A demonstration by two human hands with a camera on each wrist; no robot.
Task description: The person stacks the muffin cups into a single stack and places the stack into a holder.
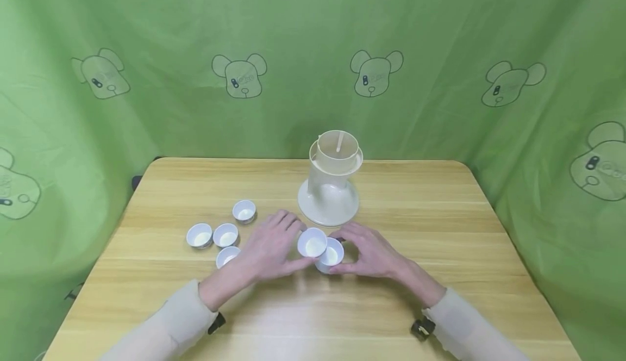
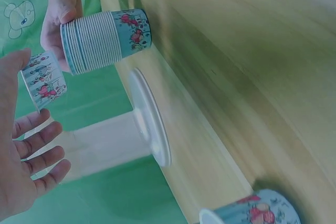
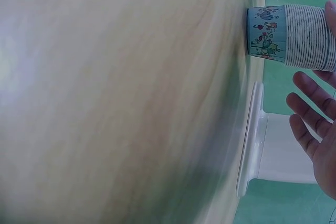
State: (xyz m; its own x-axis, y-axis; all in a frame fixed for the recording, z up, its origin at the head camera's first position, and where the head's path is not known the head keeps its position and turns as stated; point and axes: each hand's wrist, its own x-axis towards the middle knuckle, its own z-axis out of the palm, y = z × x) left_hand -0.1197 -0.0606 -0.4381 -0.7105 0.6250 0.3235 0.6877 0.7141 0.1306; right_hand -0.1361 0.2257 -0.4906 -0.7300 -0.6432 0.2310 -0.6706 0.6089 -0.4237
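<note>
"One cup point(image 1: 312, 241): what is holding it, and where?"

"The left hand point(image 1: 275, 248) is pinching it by the top of the stack point(image 2: 105, 40), near the dispenser point(image 1: 326, 206)."

"And the right hand point(image 1: 370, 252)?"

"Its fingers are gripping the stack. Four cups point(image 1: 225, 235) are standing farther left."

Green curtain point(image 1: 313, 13) printed with outlined animal heads point(image 1: 244, 81) hangs behind and beside the pale wood-grain worktop point(image 1: 430, 209), whose near part catches a soft white glare point(image 1: 298, 317).
</note>
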